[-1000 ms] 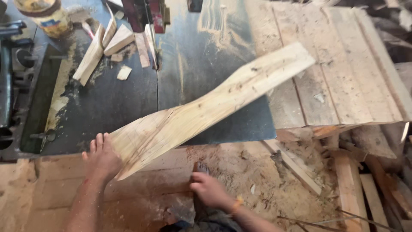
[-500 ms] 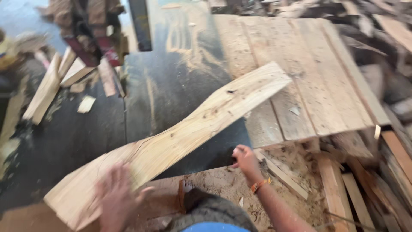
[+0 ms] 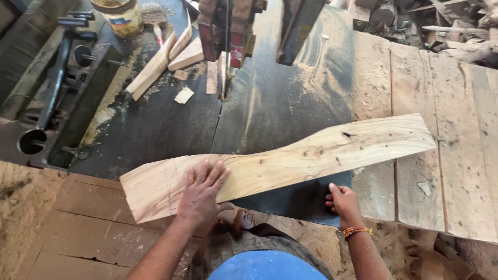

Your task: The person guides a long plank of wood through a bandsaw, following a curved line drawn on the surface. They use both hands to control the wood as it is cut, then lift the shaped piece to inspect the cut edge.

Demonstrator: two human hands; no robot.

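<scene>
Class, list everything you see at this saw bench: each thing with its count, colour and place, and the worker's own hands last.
plank: one, pale wood, wavy-edged, flat across the table's near part
table: one, dark metal, dusted with sawdust, centre
blade: one, thin, upright, top centre
offcuts: several, pale wood, top left by the blade
can: one, yellowish, top left
brush: one, beside the can
boards: several, weathered, right of the table
left hand: flat on the plank's left part
right hand: at the table's near edge, just below the plank; contact with the plank unclear
</scene>
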